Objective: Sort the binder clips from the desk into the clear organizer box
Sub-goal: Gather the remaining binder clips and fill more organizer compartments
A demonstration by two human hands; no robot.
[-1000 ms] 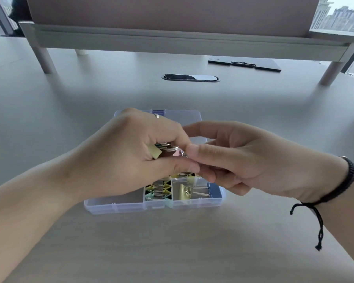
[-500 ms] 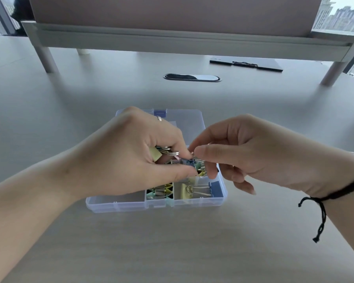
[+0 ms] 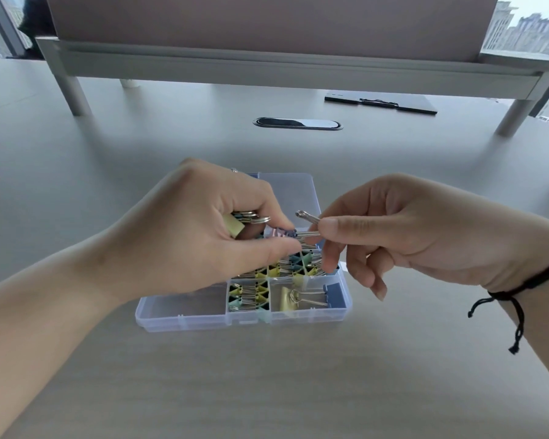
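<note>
**Hands draw apart over the box**

One second ago the right hand (image 3: 403,236) was pressed against the left hand (image 3: 210,229), the fingers of both meeting around the clips. Now the right hand has moved to the right and a gap is open between them. Its thumb and forefinger pinch the wire handles of a small clip (image 3: 282,232), which now shows between the hands. More of the organizer box (image 3: 244,318) is uncovered.

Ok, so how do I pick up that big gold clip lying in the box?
Judging by its pose, pinch the gold clip by its wire handles, coming straight down from above. It lies on its side in the organizer box's front right compartment, handles pointing right toward a blue clip; the walls block a sideways reach.
</note>
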